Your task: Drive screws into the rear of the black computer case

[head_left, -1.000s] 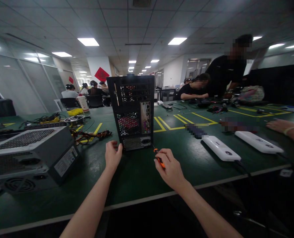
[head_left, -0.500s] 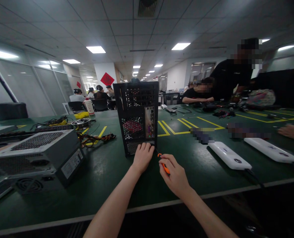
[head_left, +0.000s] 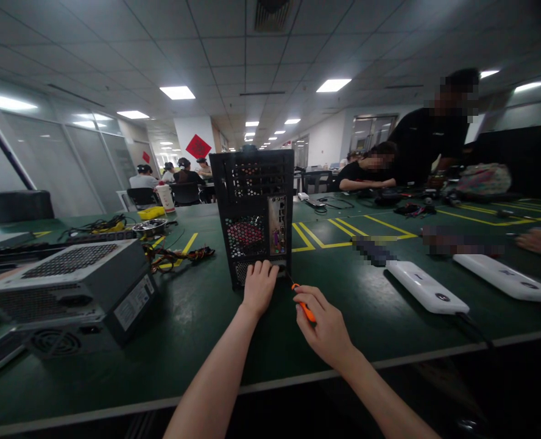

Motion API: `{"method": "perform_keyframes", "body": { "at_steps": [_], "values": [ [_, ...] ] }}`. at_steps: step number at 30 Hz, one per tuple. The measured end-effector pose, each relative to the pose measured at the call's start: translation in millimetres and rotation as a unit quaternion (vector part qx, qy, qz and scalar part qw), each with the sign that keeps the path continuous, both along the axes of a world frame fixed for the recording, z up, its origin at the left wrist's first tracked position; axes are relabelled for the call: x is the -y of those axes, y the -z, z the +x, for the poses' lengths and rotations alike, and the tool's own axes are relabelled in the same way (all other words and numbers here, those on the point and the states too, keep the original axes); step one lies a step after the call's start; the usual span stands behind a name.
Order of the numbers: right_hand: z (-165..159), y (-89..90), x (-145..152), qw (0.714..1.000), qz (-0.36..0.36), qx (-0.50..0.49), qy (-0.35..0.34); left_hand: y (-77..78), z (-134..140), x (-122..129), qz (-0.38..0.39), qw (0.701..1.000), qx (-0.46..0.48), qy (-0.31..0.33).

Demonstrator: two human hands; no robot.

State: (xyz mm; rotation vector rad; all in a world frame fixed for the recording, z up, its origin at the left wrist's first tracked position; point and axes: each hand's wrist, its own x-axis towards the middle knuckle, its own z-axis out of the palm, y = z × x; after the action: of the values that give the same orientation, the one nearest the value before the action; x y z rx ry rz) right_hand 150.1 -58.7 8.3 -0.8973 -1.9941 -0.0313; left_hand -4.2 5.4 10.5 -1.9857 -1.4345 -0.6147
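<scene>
A black computer case [head_left: 247, 201] stands upright on the green table, its rear panel facing me. My left hand [head_left: 259, 288] lies flat against the lower part of that panel, fingers stretched and slightly apart. In my right hand [head_left: 325, 323] is a screwdriver with an orange handle [head_left: 307, 311]. Its thin shaft points up and left toward the lower right edge of the case. Whether the tip touches a screw is too small to tell.
Two stacked grey power supplies [head_left: 83, 292] sit at the left, with bundled cables [head_left: 183, 255] behind them. White power banks [head_left: 428, 288] lie to the right. A co-worker's hand [head_left: 540, 244] rests at the right edge. Other people sit or stand beyond the table.
My left hand has shifted slightly left and up along the panel's bottom. My right hand with the screwdriver has moved very little.
</scene>
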Motion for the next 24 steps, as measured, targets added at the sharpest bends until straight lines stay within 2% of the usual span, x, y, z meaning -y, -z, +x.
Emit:
{"method": "perform_keyframes", "body": {
  "at_steps": [11,15,19,24],
  "values": [
    [-2.1,-0.7,3.2,0.999,-0.024,0.033,-0.028,0.6,-3.4,-1.9,0.004,0.999,0.043,-0.001],
    [-1.5,2.8,0.9,0.999,-0.010,0.045,-0.001,2.0,-4.1,-2.4,0.000,0.999,0.048,0.005],
    [1.3,6.7,-3.0,0.999,0.024,0.012,0.036,3.2,-3.6,-3.3,-0.002,0.999,0.050,0.002],
    [2.9,3.3,-2.1,0.999,0.017,-0.003,0.052,3.4,-2.4,-3.5,-0.004,0.999,0.051,-0.004]
  ]
}}
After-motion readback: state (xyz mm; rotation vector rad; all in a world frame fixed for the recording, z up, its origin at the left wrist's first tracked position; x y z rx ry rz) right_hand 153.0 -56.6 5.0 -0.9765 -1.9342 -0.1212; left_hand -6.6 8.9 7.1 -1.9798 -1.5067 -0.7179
